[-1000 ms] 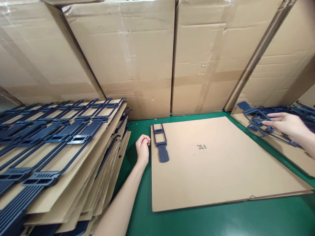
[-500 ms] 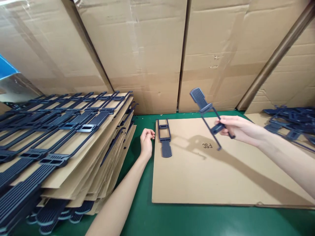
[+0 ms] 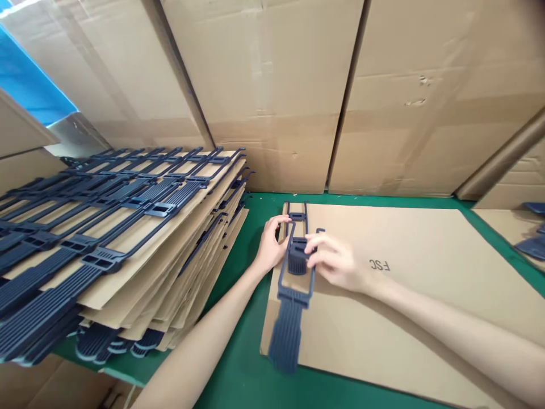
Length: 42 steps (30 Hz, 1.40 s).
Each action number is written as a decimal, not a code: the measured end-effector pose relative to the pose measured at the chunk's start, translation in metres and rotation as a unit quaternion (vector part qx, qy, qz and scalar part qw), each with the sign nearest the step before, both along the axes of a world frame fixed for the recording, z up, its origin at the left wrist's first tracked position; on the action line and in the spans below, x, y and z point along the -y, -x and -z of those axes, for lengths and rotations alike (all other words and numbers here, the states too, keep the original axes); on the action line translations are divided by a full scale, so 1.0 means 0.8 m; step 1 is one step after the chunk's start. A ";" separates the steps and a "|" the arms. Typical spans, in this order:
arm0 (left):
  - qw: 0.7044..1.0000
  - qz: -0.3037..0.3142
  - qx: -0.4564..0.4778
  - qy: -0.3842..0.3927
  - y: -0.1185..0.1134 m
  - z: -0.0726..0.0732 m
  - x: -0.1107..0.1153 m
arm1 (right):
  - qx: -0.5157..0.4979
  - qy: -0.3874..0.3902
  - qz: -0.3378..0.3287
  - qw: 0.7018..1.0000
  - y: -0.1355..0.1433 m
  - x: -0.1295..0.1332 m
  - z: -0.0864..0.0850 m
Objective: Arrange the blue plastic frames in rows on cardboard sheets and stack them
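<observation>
Right hand [image 3: 335,261] pinches a long dark rack [image 3: 286,335], lower middle of the picture.
It sits left of that grip, pointing up and down, partly over another rack [image 3: 298,217] (left hand [image 3: 271,245] is close beside, fingers bent; can't tell if holding).

Blurred navy frame [image 3: 293,296], blurred right fingers [image 3: 327,258], dark parts [image 3: 533,248] cropped.

Navy-blue plastic frames [image 3: 286,338], striped with parallel ribs
Flat tan cardboard sheet [image 3: 421,241] bearing dark lettering [image 3: 380,265]; smooth, plain green counter [image 3: 238,375].
</observation>
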<state>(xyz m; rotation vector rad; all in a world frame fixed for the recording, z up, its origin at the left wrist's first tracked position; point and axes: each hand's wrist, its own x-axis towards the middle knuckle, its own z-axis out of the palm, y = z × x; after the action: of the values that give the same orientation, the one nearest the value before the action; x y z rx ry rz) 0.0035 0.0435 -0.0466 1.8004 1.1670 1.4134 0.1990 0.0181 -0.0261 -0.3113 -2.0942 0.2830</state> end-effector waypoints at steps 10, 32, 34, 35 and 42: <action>0.999 0.003 -0.047 -0.004 0.001 -0.003 0.001 | 0.112 -0.070 -0.089 0.987 -0.005 0.015 0.010; 0.992 -0.013 0.071 0.101 0.015 0.000 -0.007 | 0.144 -0.079 -0.122 0.979 -0.002 0.013 0.015; 0.993 -0.006 0.059 0.106 0.016 -0.002 -0.006 | 0.150 -0.078 -0.111 0.979 -0.001 0.013 0.015; 0.993 -0.003 0.053 0.107 0.016 -0.003 -0.006 | 0.154 -0.077 -0.104 0.980 -0.001 0.013 0.015; 0.996 0.022 0.002 0.083 0.015 -0.002 -0.004 | 0.174 -0.072 -0.063 0.980 0.001 0.015 0.012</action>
<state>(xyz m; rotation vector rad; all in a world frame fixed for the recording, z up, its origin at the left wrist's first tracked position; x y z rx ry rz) -0.0085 0.0471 -0.0448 1.6963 1.1980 1.2554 0.1985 0.0060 -0.0359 -0.1487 -2.4708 0.1566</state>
